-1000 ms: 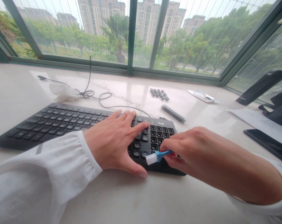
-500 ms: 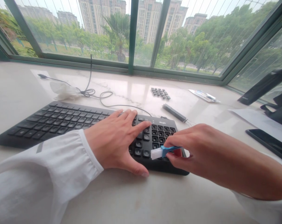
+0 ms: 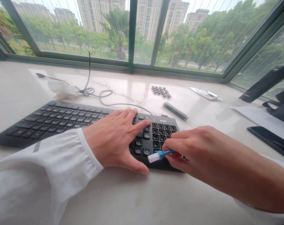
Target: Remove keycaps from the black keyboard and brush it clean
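A black keyboard (image 3: 59,118) lies on the pale countertop, its number pad (image 3: 161,132) stripped of keycaps so that the square sockets show. My left hand (image 3: 116,139) rests flat across the keyboard's right-middle part, fingers spread. Between the thumb and fingers of my right hand (image 3: 191,147) is a small brush (image 3: 159,155) with white bristles and a blue handle. The bristles point left, over the keyboard's lower front edge below the number pad. My right hand hides the pad's lower right corner.
Behind the keyboard lie loose keycaps (image 3: 160,91), a dark bar-shaped tool with thin wires (image 3: 176,111), a coiled cable (image 3: 87,91) and a clear plastic bag (image 3: 62,89). To the right are a small packet (image 3: 205,93), white paper (image 3: 261,120) and a phone (image 3: 271,142). Windows stand behind.
My right hand has shifted slightly left with the brush, whose bristles now tilt further down. My left hand stays in place on the keyboard. The view has shifted a little.
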`<state>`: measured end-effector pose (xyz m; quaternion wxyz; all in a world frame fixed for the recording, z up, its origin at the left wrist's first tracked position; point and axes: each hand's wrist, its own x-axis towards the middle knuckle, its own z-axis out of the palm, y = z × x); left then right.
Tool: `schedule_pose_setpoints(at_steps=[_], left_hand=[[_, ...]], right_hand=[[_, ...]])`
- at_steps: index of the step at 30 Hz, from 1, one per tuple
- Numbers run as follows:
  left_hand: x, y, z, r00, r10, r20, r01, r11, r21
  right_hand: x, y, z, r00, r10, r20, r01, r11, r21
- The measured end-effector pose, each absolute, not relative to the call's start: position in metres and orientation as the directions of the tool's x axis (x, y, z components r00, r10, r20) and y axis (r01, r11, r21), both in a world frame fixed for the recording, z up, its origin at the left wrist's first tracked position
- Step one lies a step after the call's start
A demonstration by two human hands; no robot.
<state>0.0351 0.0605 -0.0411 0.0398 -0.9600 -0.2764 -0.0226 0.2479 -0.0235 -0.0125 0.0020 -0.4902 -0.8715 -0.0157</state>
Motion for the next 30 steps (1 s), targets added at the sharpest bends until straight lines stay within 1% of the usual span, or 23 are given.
schedule_pose_setpoints(at_steps=[4, 8, 13, 18, 21, 25, 27, 30], left_hand=[[0.034, 0.061, -0.041, 0.847, 0.528, 0.061, 0.532, -0.844, -0.072], [0.033, 0.062, -0.041, 0.846, 0.531, 0.056, 0.534, -0.841, -0.085], [0.032, 0.061, -0.042, 0.843, 0.535, 0.058, 0.539, -0.839, -0.082], [0.028, 0.062, -0.045, 0.842, 0.531, 0.096, 0.537, -0.84, -0.07], [0.026, 0.063, -0.048, 0.843, 0.526, 0.111, 0.535, -0.843, -0.062], [0.022, 0.065, -0.053, 0.849, 0.509, 0.142, 0.521, -0.851, -0.066], [0.022, 0.065, -0.055, 0.849, 0.508, 0.149, 0.52, -0.852, -0.062], [0.022, 0.065, -0.054, 0.842, 0.519, 0.145, 0.53, -0.847, -0.044]], right_hand=[[0.245, -0.023, -0.013, -0.518, 0.854, 0.054, 0.856, 0.517, 0.031], [0.245, -0.019, -0.009, -0.504, 0.863, 0.023, 0.864, 0.504, 0.019], [0.253, -0.01, -0.006, -0.457, 0.889, -0.01, 0.888, 0.456, -0.049], [0.265, -0.007, -0.007, -0.449, 0.893, 0.021, 0.887, 0.448, -0.11], [0.267, -0.009, -0.009, -0.456, 0.89, 0.032, 0.883, 0.456, -0.11], [0.266, -0.009, -0.013, -0.468, 0.884, -0.003, 0.88, 0.466, -0.088], [0.266, -0.007, -0.014, -0.476, 0.879, 0.023, 0.875, 0.476, -0.092], [0.268, -0.005, -0.015, -0.477, 0.869, 0.128, 0.867, 0.49, -0.096]])
